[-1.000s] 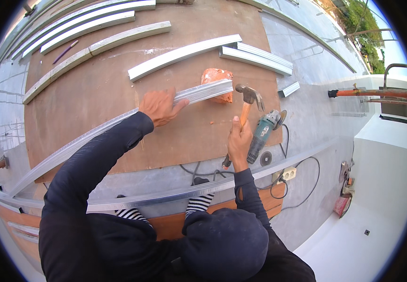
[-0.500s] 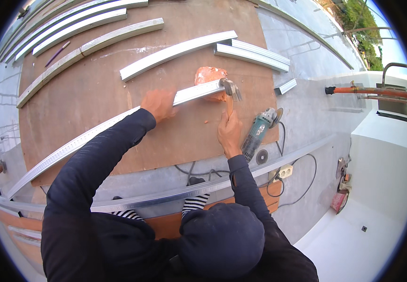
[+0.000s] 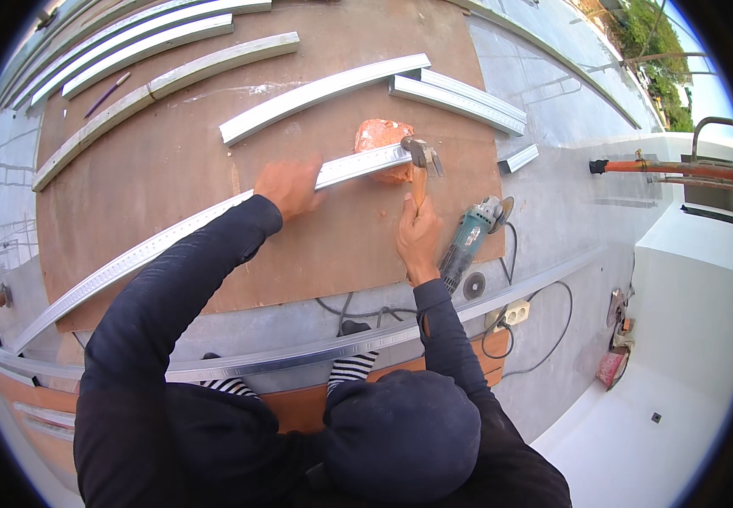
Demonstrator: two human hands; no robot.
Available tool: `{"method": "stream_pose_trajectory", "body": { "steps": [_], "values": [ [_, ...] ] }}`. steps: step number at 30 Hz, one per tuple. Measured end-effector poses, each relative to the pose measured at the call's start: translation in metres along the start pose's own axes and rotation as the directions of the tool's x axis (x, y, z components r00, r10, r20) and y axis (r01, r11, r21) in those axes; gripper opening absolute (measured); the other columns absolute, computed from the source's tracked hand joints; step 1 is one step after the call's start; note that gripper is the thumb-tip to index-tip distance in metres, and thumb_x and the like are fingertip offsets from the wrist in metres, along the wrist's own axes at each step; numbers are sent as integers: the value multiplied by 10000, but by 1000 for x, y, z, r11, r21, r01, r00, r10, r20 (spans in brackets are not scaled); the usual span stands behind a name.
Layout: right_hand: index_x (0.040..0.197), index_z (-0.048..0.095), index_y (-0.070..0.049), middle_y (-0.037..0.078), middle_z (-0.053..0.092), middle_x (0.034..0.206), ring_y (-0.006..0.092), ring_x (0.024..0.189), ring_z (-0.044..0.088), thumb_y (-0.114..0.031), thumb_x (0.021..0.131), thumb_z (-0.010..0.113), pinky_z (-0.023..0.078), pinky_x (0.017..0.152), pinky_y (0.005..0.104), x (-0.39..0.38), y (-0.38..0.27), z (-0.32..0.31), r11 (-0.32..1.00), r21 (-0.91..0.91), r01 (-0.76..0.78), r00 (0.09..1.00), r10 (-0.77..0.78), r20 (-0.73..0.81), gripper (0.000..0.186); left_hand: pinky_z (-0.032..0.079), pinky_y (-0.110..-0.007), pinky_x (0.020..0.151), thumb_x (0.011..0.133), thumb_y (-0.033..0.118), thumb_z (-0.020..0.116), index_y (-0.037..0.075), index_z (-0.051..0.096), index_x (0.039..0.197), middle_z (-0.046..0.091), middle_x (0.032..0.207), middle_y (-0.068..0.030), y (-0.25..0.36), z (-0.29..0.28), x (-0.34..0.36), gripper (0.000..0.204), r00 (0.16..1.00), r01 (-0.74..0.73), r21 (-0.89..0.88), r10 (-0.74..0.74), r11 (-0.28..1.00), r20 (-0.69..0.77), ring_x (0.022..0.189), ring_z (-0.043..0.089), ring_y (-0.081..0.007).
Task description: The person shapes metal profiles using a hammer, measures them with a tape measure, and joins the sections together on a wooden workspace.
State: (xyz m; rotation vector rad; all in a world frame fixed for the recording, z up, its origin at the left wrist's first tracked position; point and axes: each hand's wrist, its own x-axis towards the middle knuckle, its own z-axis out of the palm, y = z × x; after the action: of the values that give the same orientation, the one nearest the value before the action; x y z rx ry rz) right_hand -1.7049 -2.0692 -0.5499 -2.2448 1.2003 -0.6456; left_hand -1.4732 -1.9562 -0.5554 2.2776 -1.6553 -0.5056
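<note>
A long silvery metal profile (image 3: 156, 244) runs slantwise over the brown board, its far end lying across an orange brick chunk (image 3: 381, 133). My left hand (image 3: 289, 187) is closed around the profile, a little left of the brick. In my right hand (image 3: 420, 240) is the wooden handle of a claw hammer (image 3: 418, 155). The hammer's head is against the end of the profile, over the brick. To the right of my right hand lies a green angle grinder (image 3: 466, 240), with a loose dark disc (image 3: 474, 285) beside it.
Shorter metal profiles (image 3: 324, 95) lie beyond the brick on the brown board (image 3: 188, 140). A wooden strip (image 3: 171, 87) and a pencil (image 3: 107, 95) are at the far left. Another long profile (image 3: 298, 360) crosses close to me, near a socket block (image 3: 510, 314) and cables.
The hammer and my right hand are in almost the same place against the profile's end. My left hand still grips the profile. The whole picture has shifted very slightly.
</note>
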Motion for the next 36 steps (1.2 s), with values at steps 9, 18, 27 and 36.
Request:
{"method": "stream_pose_trajectory", "body": {
  "steps": [9, 18, 27, 36],
  "values": [
    [874, 568, 29, 244, 561, 602, 429, 533, 595, -225, 1029, 545, 394, 477, 481, 2, 7, 12, 999, -1, 32, 999, -32, -22, 298, 533, -500, 656, 873, 357, 695, 39, 594, 992, 695, 789, -220, -4, 1, -4, 354, 997, -37, -2, 37, 999, -63, 705, 678, -418],
    [821, 550, 27, 230, 565, 602, 422, 530, 592, -206, 1020, 562, 396, 477, 477, -13, -22, 11, 983, 132, 131, 988, -118, -98, 307, 534, -493, 646, 869, 349, 696, 36, 593, 980, 696, 761, -203, -4, -1, 1, 348, 999, -14, -12, 14, 1000, -30, 680, 674, -416],
    [861, 561, 26, 257, 568, 621, 444, 575, 609, -191, 1009, 560, 417, 499, 481, -18, -30, 1, 996, 94, 6, 1000, -3, -24, 262, 542, -484, 653, 867, 355, 694, 36, 604, 982, 699, 786, -220, -4, -2, -3, 351, 1000, -1, -21, 1, 1000, -2, 699, 684, -406],
    [847, 557, 24, 269, 575, 639, 462, 575, 594, -202, 1009, 565, 412, 495, 482, -7, -44, -9, 984, 176, 0, 997, 14, -81, 278, 546, -487, 680, 873, 354, 685, 39, 609, 1031, 704, 821, -219, -4, -3, -1, 361, 998, 22, -4, -22, 1000, 55, 724, 687, -405]
  ]
}}
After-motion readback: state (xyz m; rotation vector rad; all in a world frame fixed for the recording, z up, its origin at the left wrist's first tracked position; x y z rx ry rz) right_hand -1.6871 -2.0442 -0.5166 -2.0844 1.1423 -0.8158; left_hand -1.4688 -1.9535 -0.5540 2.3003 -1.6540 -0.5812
